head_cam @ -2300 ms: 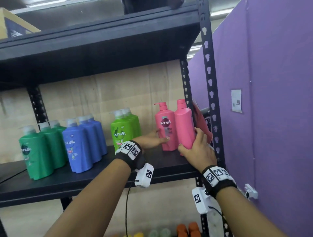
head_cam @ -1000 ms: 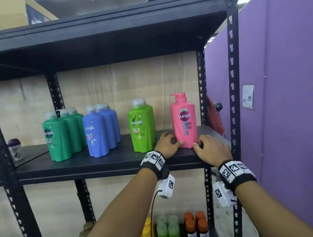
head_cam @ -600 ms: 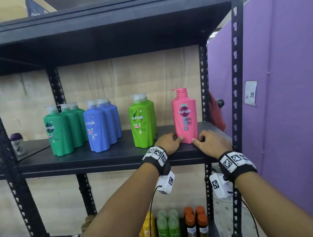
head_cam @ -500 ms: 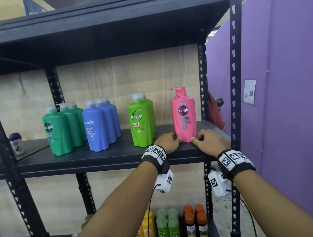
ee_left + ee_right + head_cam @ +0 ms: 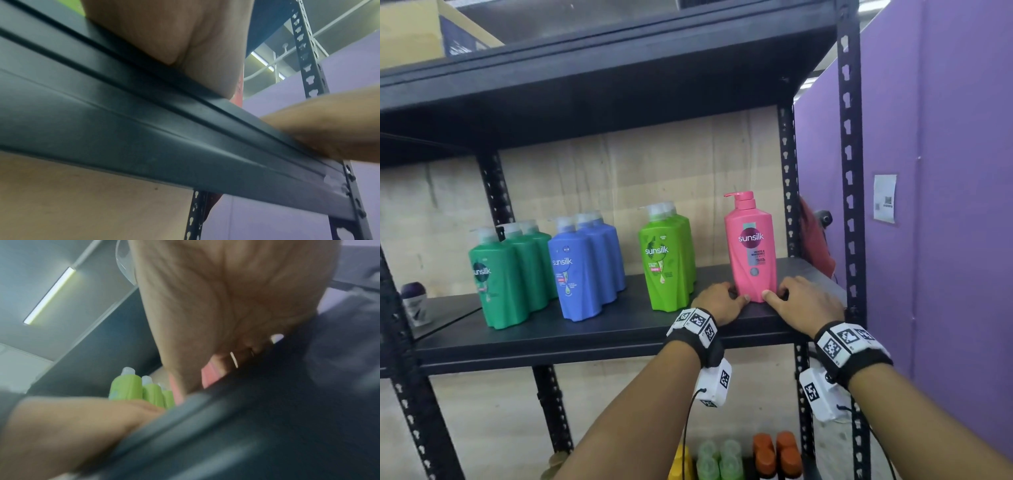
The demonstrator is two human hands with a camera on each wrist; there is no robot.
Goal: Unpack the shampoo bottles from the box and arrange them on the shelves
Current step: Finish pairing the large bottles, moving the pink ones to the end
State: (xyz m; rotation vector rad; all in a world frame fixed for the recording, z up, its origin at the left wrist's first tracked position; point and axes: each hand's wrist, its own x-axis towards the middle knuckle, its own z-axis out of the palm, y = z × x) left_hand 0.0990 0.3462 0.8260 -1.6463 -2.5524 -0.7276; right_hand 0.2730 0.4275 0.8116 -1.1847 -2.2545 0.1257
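A pink shampoo bottle (image 5: pixel 751 250) stands upright at the right end of the black middle shelf (image 5: pixel 602 329). My left hand (image 5: pixel 722 303) and right hand (image 5: pixel 796 305) rest on the shelf on either side of its base, thumbs against the front and fingers curled at the sides. Left of it stand rows of lime green bottles (image 5: pixel 664 263), blue bottles (image 5: pixel 578 270) and dark green bottles (image 5: pixel 500 274). The right wrist view shows my palm (image 5: pixel 226 296) over a sliver of the pink bottle (image 5: pixel 209 374). The left wrist view shows only my palm (image 5: pixel 174 32) on the shelf edge (image 5: pixel 164 129).
The black upright post (image 5: pixel 851 171) and a purple partition (image 5: pixel 945 205) close off the right side. The upper shelf (image 5: pixel 619 85) hangs overhead with a cardboard box (image 5: pixel 410 31) on top. Small orange bottles (image 5: pixel 777 452) stand below, a deodorant (image 5: pixel 414 301) at far left.
Earlier two pink bottles stood side by side; now only one shows from the front. Both hands have dropped to its base and stayed there over the last second.
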